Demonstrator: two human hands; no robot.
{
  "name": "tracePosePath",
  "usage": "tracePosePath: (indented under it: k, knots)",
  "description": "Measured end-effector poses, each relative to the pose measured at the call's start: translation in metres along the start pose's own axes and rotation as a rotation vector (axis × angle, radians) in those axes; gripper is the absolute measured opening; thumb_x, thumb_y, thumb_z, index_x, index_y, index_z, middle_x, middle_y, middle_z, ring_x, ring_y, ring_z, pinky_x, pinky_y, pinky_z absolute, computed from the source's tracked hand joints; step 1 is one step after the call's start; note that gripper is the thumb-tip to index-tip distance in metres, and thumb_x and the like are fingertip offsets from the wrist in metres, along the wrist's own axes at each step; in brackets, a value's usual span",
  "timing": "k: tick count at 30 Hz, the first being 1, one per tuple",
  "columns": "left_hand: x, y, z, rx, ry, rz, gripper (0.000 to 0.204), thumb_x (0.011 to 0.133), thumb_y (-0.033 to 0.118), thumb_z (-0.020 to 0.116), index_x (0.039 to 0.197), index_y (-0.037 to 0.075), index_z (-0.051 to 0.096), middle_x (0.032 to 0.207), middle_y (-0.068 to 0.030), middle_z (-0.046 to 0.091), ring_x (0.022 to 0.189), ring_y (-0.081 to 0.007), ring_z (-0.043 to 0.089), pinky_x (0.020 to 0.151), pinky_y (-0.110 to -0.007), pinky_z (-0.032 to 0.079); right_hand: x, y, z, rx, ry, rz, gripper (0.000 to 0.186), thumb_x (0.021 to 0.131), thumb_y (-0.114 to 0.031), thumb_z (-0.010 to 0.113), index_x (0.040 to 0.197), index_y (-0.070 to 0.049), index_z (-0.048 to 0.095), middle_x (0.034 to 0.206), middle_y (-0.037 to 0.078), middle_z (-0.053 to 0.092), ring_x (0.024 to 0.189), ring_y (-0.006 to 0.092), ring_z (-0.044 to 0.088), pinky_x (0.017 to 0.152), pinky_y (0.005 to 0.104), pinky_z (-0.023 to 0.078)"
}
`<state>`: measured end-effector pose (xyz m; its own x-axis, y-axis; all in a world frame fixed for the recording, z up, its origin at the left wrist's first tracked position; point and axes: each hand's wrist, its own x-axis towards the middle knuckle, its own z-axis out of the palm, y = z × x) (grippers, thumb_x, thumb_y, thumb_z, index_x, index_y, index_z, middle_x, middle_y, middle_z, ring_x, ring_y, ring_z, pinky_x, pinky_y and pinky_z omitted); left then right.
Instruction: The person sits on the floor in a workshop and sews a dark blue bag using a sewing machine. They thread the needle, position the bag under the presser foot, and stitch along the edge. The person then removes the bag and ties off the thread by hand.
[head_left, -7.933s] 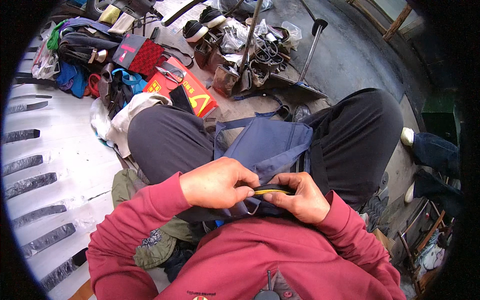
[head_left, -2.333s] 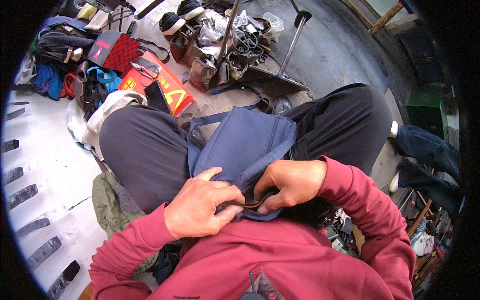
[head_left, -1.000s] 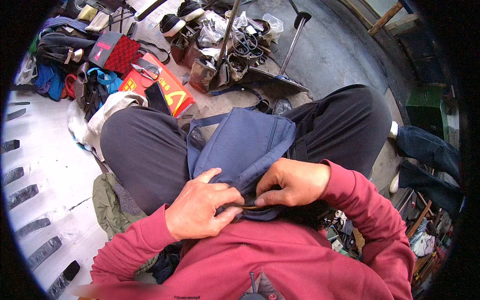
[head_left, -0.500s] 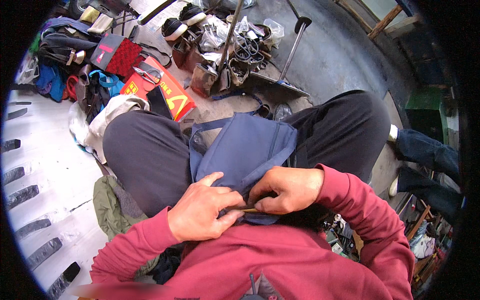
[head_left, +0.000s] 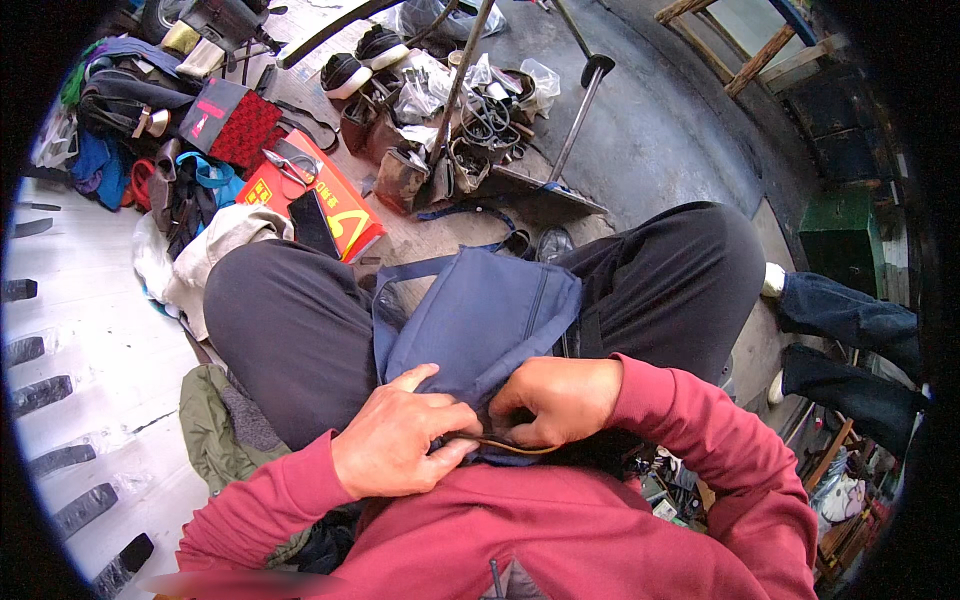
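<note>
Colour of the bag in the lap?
The bag is navy blue; shows best in the head view.

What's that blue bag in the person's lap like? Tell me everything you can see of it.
The navy bag looks like soft woven fabric, a little creased. A dark line like a zip runs along its right side, and a strap loops off its far left. It lies slanted between dark-trousered legs. The left hand pinches its near edge, where a thin yellowish strip shows; the right hand curls against it, its grip hidden.
</note>
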<state>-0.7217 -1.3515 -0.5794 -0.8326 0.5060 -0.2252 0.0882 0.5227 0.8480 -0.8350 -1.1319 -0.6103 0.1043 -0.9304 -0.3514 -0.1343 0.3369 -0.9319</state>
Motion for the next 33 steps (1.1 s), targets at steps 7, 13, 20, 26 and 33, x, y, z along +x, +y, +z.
tracePosePath:
  k: [7, 13, 20, 26, 33]
  knots:
    - [0.0, -0.001, 0.0, -0.002, 0.0, -0.029, 0.013, 0.082, 0.014, 0.075, 0.094, 0.011, 0.072, 0.079, -0.0091, 0.069, 0.079, -0.0314, 0.068, 0.112, -0.056, 0.041, -0.011, -0.008, 0.005, 0.327, 0.139, 0.076, 0.012, 0.087, -0.006, 0.065, 0.097, 0.001, 0.068, 0.08, 0.011, 0.07, 0.071, 0.0178, 0.066, 0.068, 0.0324, 0.053]
    - [0.0, -0.002, -0.001, -0.018, -0.017, -0.034, 0.012, 0.085, 0.016, 0.071, 0.095, 0.009, 0.07, 0.084, -0.0104, 0.069, 0.083, -0.0339, 0.068, 0.111, -0.058, 0.041, -0.012, -0.004, 0.006, 0.245, 0.174, -0.02, 0.017, 0.085, -0.002, 0.061, 0.1, 0.004, 0.068, 0.086, 0.012, 0.072, 0.077, 0.0182, 0.067, 0.075, 0.0323, 0.054]
    - [0.001, -0.002, 0.001, -0.015, 0.0, -0.048, 0.013, 0.081, 0.011, 0.072, 0.094, 0.009, 0.072, 0.081, -0.0106, 0.07, 0.081, -0.0325, 0.069, 0.112, -0.057, 0.04, -0.014, -0.002, 0.006, 0.323, 0.169, 0.035, 0.022, 0.085, -0.014, 0.065, 0.097, 0.002, 0.073, 0.079, 0.019, 0.071, 0.072, 0.0219, 0.067, 0.072, 0.0366, 0.054]
    - [0.003, -0.001, -0.001, -0.038, 0.002, -0.066, 0.012, 0.081, 0.012, 0.071, 0.093, 0.008, 0.071, 0.081, -0.0103, 0.07, 0.08, -0.0338, 0.069, 0.112, -0.057, 0.04, -0.016, -0.006, 0.005, 0.207, 0.193, 0.016, 0.023, 0.087, -0.018, 0.077, 0.098, 0.002, 0.072, 0.084, 0.015, 0.072, 0.075, 0.0217, 0.069, 0.072, 0.035, 0.054]
    - [0.004, 0.0, -0.002, -0.062, -0.017, -0.103, 0.011, 0.082, 0.012, 0.072, 0.091, 0.007, 0.069, 0.079, -0.011, 0.069, 0.077, -0.0346, 0.068, 0.112, -0.056, 0.04, -0.015, -0.004, 0.009, 0.165, 0.317, -0.007, 0.027, 0.087, -0.013, 0.076, 0.11, 0.001, 0.07, 0.091, 0.018, 0.074, 0.084, 0.0277, 0.073, 0.077, 0.0368, 0.056]
